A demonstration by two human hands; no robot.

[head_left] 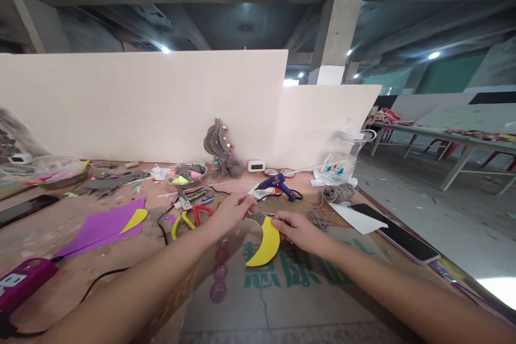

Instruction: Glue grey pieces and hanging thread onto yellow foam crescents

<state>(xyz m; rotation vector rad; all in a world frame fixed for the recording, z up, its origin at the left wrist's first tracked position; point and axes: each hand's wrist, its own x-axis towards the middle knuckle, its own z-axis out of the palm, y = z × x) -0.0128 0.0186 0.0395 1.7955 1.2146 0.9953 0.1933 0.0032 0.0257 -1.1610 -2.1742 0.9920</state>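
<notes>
1. Black flat slab with a glossy face [28, 210]: far out to the left of the left hand.
2. Magenta device with white marking and black cord [30, 282]: far left of the left hand, on the wearer's side.
3. Purple flat sheets, overlapping [100, 228]: left of the left hand; a yellow leaf-shaped piece [135, 219] lies across their right edge.
4. Clear shallow bowl holding yellow and pink bits [187, 173]: beyond the left hand, to its left.
5. Yellow and red tool handles [196, 216]: just left of the left hand.
6. Grey tree-like model of stacked discs with coloured beads [217, 145]: upright, beyond the left hand.
7. Left hand [236, 209]: thumb and fingers drawn together; cannot tell whether anything is gripped.
8. White digital clock [256, 166]: beyond the left fingertips.
9. Small grey piece [257, 217]: between the two hands; its support is unclear.
10. Yellow crescent-shaped flat piece [266, 247]: left of the right hand, pinched near its upper end, lower tip pointing left, above a printed cardboard sheet [322, 303].
11. Blue glue gun [280, 186]: beyond the right hand.
12. Right hand [296, 228]: thumb and fingers closed on the crescent's edge.
13. Grey yarn bundle [337, 192]: beyond the right hand, to its right.
14. Clear jug with handle [342, 158]: behind the yarn, farther from the right hand.
15. Black-screened phone with pale edge [397, 231]: right of the right hand, partly under white paper [358, 217].
</notes>
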